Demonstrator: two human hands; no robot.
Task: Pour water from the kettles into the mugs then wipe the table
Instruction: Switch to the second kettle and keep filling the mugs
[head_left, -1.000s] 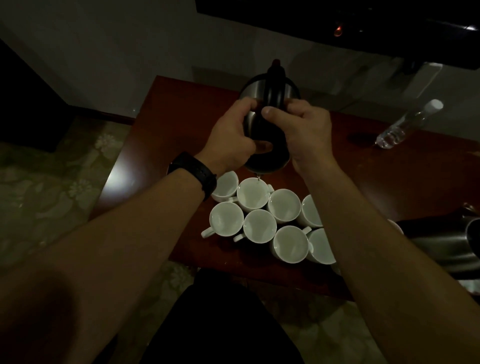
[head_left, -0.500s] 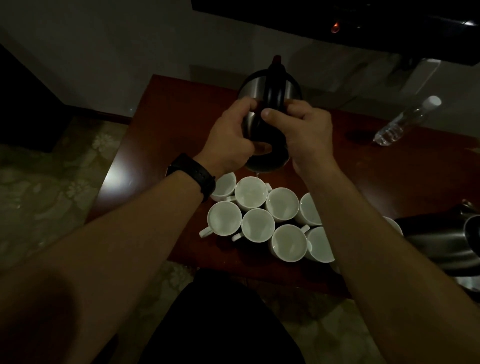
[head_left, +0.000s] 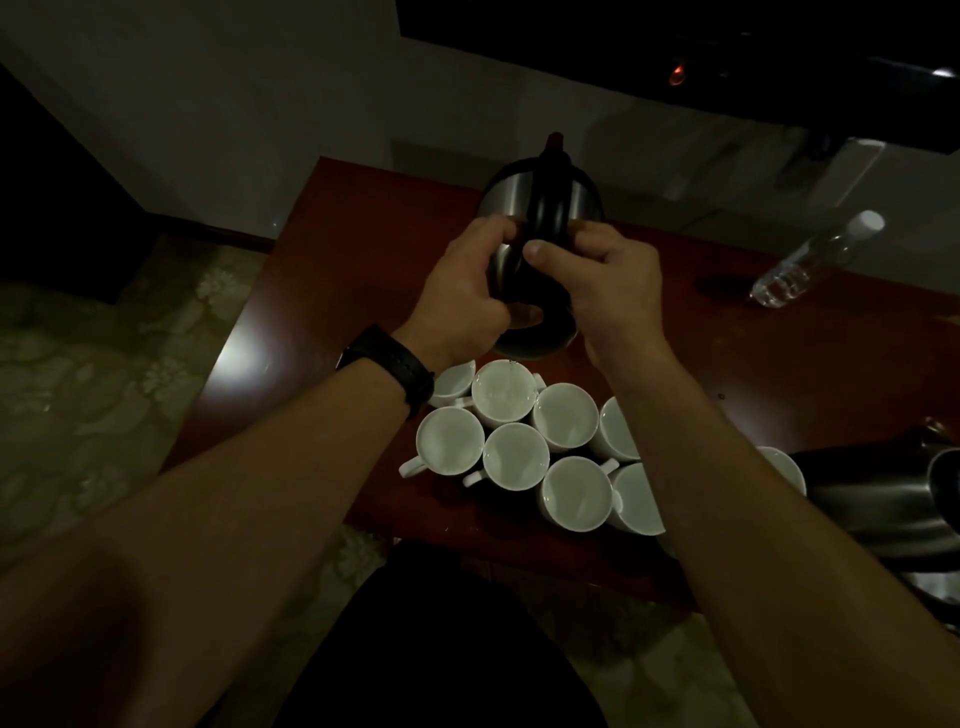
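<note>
1. both forearms reach forward from the bottom corners and meet over the middle of the dark red counter (head_left: 322, 270), the wrists angled in toward each other.
2. the left hand (head_left: 462, 301) wraps the left side of the steel kettle (head_left: 540, 208); its fingers are curled tight round the body, with the thumb lying low near the kettle's mouth. a black watch (head_left: 389, 366) sits on that wrist.
3. the right hand (head_left: 608, 286) grips from the other side, fingers closed on the black handle and the thumb (head_left: 540, 252) pressed along it.
4. the kettle is held in the air, tipped toward the person, its mouth just above the back row of mugs. a thin trickle of water (head_left: 512, 364) drops from the lip into the mug below it (head_left: 503, 397).
5. mugs: nine white ones can be counted, clustered touching one another on the near part of the counter. three are partly hidden by the arms, and one (head_left: 784, 465) shows only as a rim beyond the right forearm.
6. kettles: two. the second kettle (head_left: 883, 499) is at the right edge of view, steel, only partly in view.
7. bottles: one clear plastic bottle (head_left: 810, 260) with a white cap stands toward the far right of the counter, well apart from the mugs.
</note>
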